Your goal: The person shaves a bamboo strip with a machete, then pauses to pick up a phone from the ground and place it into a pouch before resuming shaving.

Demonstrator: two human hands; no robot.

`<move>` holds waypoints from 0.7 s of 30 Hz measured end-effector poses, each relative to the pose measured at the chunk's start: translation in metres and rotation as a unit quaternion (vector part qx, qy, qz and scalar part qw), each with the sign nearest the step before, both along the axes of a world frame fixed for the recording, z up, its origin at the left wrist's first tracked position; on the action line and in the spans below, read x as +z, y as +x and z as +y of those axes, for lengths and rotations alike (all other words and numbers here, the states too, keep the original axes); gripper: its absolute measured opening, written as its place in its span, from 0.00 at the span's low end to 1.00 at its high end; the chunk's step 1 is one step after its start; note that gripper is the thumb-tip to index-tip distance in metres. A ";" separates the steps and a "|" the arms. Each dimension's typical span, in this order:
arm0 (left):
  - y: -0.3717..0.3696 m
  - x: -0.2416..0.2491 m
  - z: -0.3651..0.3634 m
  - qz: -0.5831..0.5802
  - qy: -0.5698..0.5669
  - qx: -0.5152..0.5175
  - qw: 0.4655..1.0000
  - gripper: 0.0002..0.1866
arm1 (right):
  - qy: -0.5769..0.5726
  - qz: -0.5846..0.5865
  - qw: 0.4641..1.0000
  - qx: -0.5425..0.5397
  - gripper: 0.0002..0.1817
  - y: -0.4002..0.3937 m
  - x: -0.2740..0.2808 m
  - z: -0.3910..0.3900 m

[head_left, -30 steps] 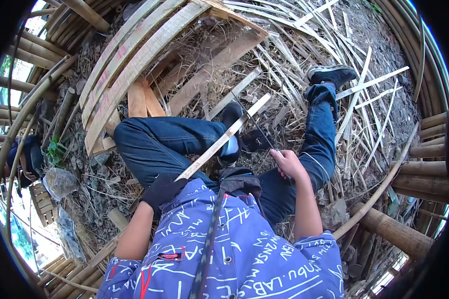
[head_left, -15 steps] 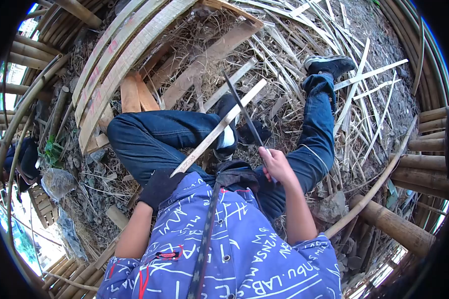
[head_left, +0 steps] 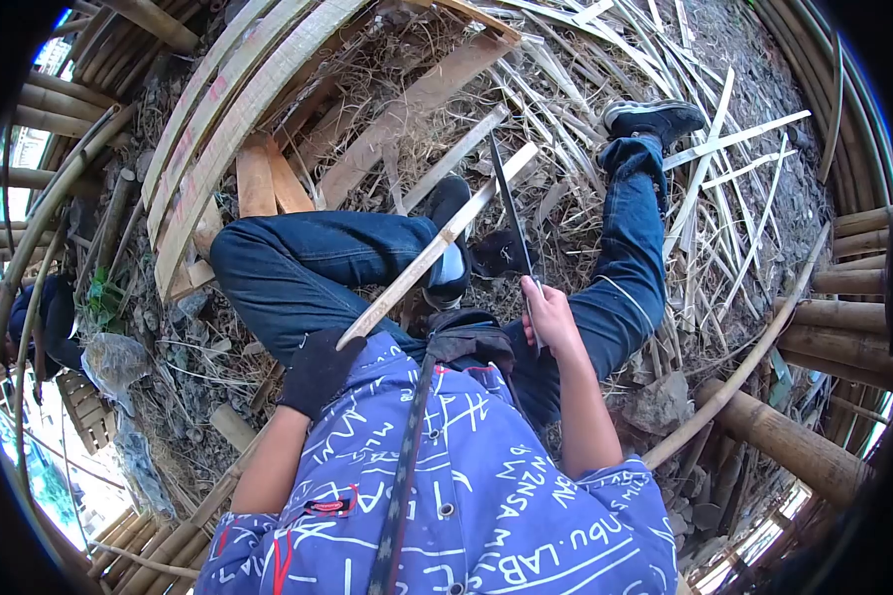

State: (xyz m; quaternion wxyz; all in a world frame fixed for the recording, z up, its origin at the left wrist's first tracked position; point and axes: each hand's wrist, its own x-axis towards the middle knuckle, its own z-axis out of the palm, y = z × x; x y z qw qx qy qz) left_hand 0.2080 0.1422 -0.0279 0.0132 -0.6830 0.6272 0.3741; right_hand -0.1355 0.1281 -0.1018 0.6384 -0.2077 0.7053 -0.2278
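Observation:
My left hand (head_left: 321, 373), in a black glove, is closed around the lower end of a pale bamboo strip (head_left: 429, 256). The strip slants up and away to the right, over my bent leg and shoe. Bare and closed, my right hand (head_left: 552, 319) grips a long knife by its handle, which the fingers mostly hide. Its narrow dark blade (head_left: 513, 213) points away from me and overlaps the strip near the far end in this view. My legs in jeans (head_left: 298, 270) are spread on the ground around the work.
Long sawn boards (head_left: 230, 129) lean at the upper left. Split strips (head_left: 709, 164) litter the ground at the upper right. A thick bamboo pole (head_left: 789, 446) and a stone (head_left: 660, 405) lie to my right. At the far left is another person's dark clothing (head_left: 58, 322).
The knife has turned more upright, its tip moving right and slightly up along the strip. My right hand has shifted slightly; the left keeps its grip, and the strip's far end has moved slightly.

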 end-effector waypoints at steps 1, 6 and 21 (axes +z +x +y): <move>0.001 -0.001 0.002 0.006 -0.026 -0.004 1.000 0.20 | -0.005 -0.003 1.000 -0.003 0.23 0.000 0.000 0.002; 0.009 -0.001 0.017 -0.014 -0.129 -0.098 0.987 0.13 | -0.061 -0.055 0.995 -0.053 0.20 -0.006 -0.001 0.015; 0.008 0.070 -0.001 -0.030 -0.208 -0.079 0.974 0.15 | -0.190 -0.204 0.925 -0.258 0.11 -0.020 -0.007 0.049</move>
